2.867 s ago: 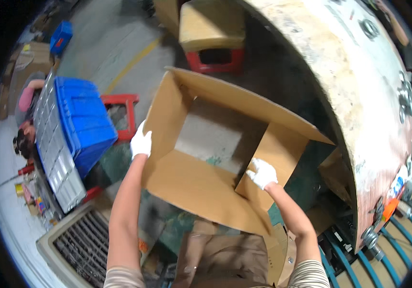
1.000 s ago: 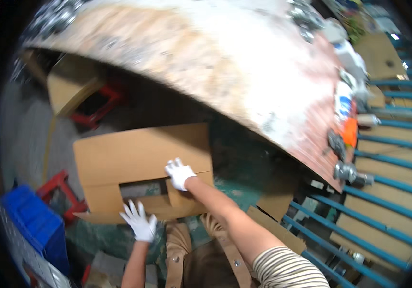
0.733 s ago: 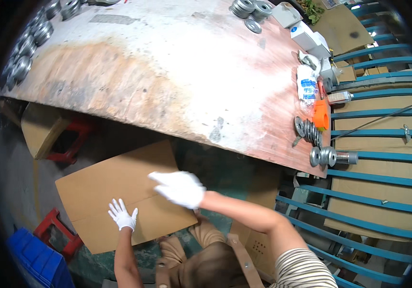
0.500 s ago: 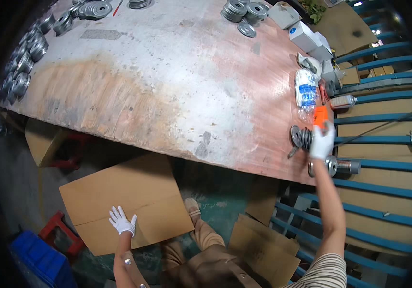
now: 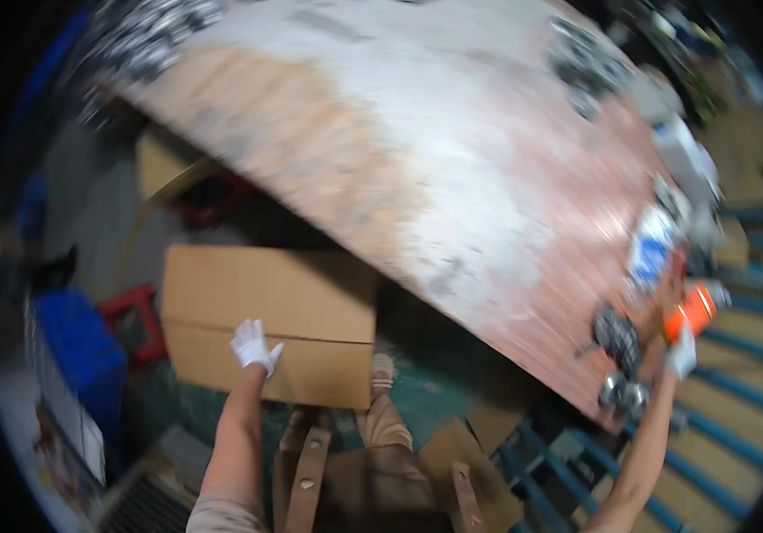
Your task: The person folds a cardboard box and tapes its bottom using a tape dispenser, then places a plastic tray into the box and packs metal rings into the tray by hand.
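My left hand (image 5: 254, 346), in a white glove, rests with fingers apart on top of a brown cardboard box (image 5: 310, 293). A seam between the flaps runs across the box under my hand. At the right end of the workbench (image 5: 488, 204), my gloved right hand (image 5: 682, 357) is closed round the lower end of an orange block-shaped object (image 5: 691, 313) with a pale stripe. Motion blur hides its exact kind. Beside that hand lie dark metal discs (image 5: 616, 336) and shiny round metal pieces (image 5: 623, 393).
Metal discs (image 5: 155, 35) are heaped at the bench's far left, and more (image 5: 586, 58) sit at the back. A plastic-wrapped packet (image 5: 652, 249) lies near the right edge. Blue rails (image 5: 737, 377) flank the bench. A red stool (image 5: 137, 320) and blue bin (image 5: 83, 351) stand left.
My right hand now holds the orange object, raised off the bench. The view has turned, shifting the bench to the right. My left hand still lies on the box.
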`<action>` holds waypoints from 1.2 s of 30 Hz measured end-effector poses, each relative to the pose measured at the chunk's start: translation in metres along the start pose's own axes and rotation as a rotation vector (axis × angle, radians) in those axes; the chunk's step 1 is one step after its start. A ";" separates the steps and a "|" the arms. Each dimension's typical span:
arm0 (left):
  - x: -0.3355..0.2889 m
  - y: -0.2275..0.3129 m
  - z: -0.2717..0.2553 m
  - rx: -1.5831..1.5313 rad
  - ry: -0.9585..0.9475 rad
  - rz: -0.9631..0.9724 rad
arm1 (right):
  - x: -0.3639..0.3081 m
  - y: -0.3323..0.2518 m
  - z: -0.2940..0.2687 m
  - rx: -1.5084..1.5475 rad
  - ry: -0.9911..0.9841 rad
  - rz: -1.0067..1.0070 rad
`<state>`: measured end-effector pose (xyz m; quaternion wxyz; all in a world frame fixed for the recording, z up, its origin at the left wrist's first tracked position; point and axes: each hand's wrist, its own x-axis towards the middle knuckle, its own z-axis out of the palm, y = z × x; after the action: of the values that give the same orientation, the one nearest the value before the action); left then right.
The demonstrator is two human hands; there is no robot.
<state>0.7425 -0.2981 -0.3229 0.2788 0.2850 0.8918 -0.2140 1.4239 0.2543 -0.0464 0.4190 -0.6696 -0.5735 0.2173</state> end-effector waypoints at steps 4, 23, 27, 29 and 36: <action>0.001 0.000 0.012 -0.186 0.056 0.023 | -0.147 -0.096 0.012 0.689 -0.033 0.366; 0.002 -0.083 0.039 -0.267 0.072 0.421 | -0.592 -0.028 0.435 0.494 -1.264 1.129; 0.021 -0.090 0.045 -0.281 0.139 0.462 | -0.582 -0.045 0.455 0.023 -1.460 0.341; 0.017 -0.099 0.056 -0.310 0.108 0.461 | -0.598 -0.094 0.470 -0.430 -1.591 0.232; 0.024 -0.126 0.063 -0.350 0.128 0.584 | -0.638 -0.165 0.467 -0.195 -1.142 -0.268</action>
<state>0.6704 -0.4172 -0.3573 0.3166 0.4891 0.8113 0.0493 0.8090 -0.2076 -0.2924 0.0046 -0.4036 -0.8051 0.4347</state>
